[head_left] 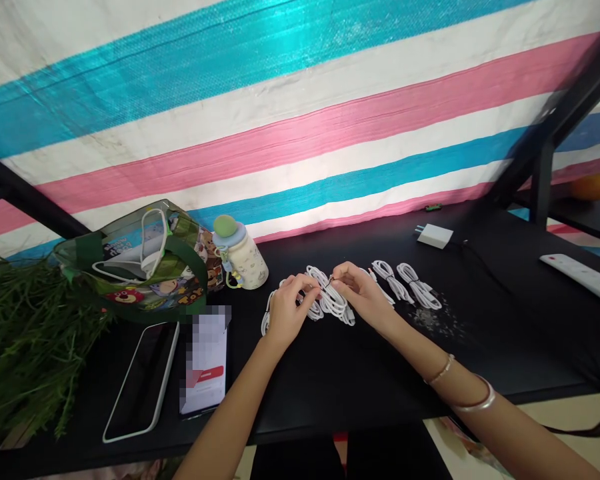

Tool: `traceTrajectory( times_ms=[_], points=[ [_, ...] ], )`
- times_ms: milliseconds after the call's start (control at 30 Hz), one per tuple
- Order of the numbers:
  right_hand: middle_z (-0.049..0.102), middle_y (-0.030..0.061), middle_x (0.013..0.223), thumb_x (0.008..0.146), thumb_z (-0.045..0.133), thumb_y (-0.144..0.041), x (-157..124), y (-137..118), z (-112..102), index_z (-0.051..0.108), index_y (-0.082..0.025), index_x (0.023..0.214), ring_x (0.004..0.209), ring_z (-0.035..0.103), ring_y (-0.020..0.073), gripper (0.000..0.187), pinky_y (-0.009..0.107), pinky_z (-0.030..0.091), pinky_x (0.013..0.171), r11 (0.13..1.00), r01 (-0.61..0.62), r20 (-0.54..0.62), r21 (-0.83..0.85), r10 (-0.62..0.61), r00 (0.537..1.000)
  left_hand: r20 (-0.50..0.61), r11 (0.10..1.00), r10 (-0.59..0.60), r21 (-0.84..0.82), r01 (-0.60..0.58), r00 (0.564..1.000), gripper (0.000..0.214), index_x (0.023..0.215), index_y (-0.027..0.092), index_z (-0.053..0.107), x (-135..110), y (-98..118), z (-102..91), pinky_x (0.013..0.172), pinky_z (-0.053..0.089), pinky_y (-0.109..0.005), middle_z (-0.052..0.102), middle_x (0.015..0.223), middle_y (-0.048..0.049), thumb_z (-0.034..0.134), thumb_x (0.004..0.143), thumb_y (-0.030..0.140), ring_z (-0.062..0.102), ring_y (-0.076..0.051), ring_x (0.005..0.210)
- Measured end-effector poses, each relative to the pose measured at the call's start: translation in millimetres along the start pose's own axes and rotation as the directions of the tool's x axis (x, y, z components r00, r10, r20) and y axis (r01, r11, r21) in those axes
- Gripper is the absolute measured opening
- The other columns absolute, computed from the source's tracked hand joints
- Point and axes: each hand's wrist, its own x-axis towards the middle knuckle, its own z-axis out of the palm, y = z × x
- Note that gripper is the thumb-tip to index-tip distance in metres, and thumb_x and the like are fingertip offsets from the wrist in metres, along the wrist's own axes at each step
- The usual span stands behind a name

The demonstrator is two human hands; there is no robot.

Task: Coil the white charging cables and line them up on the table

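— How do your hands stand?

— Closed, both of them. Your left hand and your right hand pinch inward on a white cable coil, with the fingertips meeting near its top by a small dark bit, too small to name.

— Where does the coil lie?

— On the black tabletop, at 3 o'clock from your left hand and 9 o'clock from your right. Its long axis runs from 11 to 5 o'clock, and your right hand sits nearer its middle.

— And around it, left to right?

— Far off at 9 o'clock, a heap of green sprigs. At 10, a printed plastic bag. At 8, a smartphone. At 11, a cream bottle with a green cap. Under your left hand's outer edge, a white cable loop. Past your right hand at 3, two bundled white cables, then a white plug adapter at 2 and a power strip at 3.
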Motion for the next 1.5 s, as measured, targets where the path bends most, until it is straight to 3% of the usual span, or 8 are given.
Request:
traceTrajectory(
  times_ms=[267,533,700,933,1100,1300,1500],
  points=[
    [0.043,-0.0041,0.067,0.07,0.068,-0.055,-4,-5,4,0.047,-0.024,0.072,0.06,0.04,0.0118,0.037,0.025,0.036,0.057,0.968,-0.11,-0.051,0.224,0.124,0.991,-0.094,0.989,0.15,0.021,-0.148,0.984,0.018,0.078,0.021,0.059,-1,-3,1.4,0.066,0.049,-0.023,0.066,0.074,-0.0001,0.047,0.091,0.02,0.059,-0.014,0.074],
    [0.045,-0.0082,0.058,0.053,0.082,-0.054,-4,-7,9,0.047,-0.025,0.071,0.049,0.039,0.0093,0.048,0.023,0.034,0.047,0.767,-0.3,0.068,0.568,0.319,0.945,-0.142,0.958,0.281,0.1,-0.269,0.949,0.021,0.079,0.021,0.061,-2,-2,1.3,0.069,0.05,-0.025,0.066,0.074,-0.0017,0.046,0.094,0.026,0.059,-0.017,0.082],
    [0.055,-0.0064,0.059,0.055,0.082,-0.049,-5,-3,8,0.054,-0.024,0.074,0.05,0.047,0.0103,0.043,0.023,0.037,0.047,0.694,-0.402,0.124,0.598,0.415,0.901,-0.16,0.943,0.325,0.126,-0.308,0.932,0.022,0.08,0.021,0.062,-3,-2,2.7,0.071,0.05,-0.027,0.066,0.074,-0.0023,0.045,0.094,0.025,0.06,-0.017,0.085],
    [0.064,-0.0028,0.066,0.055,0.083,-0.035,-6,1,10,0.062,-0.021,0.072,0.054,0.053,0.0103,0.03,0.024,0.041,0.051,0.635,-0.453,0.128,0.626,0.489,0.863,-0.175,0.927,0.366,0.15,-0.342,0.914,0.021,0.079,0.022,0.06,-5,-1,5.6,0.075,0.051,-0.03,0.066,0.073,-0.0019,0.046,0.094,0.023,0.062,-0.019,0.09],
    [0.067,-0.0021,0.069,0.057,0.081,-0.031,-6,0,10,0.065,-0.021,0.078,0.058,0.057,0.0117,0.028,0.025,0.044,0.054,0.596,-0.469,0.145,0.652,0.509,0.848,-0.157,0.944,0.321,0.139,-0.301,0.934,0.017,0.08,0.022,0.059,-6,0,8.0,0.075,0.051,-0.031,0.065,0.075,-0.0026,0.047,0.092,0.022,0.062,-0.019,0.09],
    [0.06,-0.0051,0.057,0.05,0.084,-0.033,-4,-9,9,0.062,-0.02,0.068,0.049,0.049,0.0082,0.031,0.022,0.036,0.046,0.611,-0.455,0.076,0.647,0.543,0.837,-0.135,0.969,0.235,0.116,-0.22,0.963,0.012,0.081,0.022,0.057,-6,0,10.2,0.072,0.052,-0.028,0.065,0.078,-0.0022,0.049,0.089,0.019,0.061,-0.017,0.084],
    [0.057,-0.0065,0.056,0.051,0.082,-0.041,-5,-10,10,0.056,-0.022,0.072,0.047,0.047,0.0083,0.039,0.022,0.036,0.044,0.712,-0.392,-0.027,0.583,0.499,0.866,-0.12,0.973,0.199,0.144,-0.181,0.973,0.01,0.08,0.022,0.056,-6,1,10.0,0.071,0.051,-0.028,0.067,0.078,-0.001,0.05,0.086,0.016,0.061,-0.017,0.081]
  ],
)
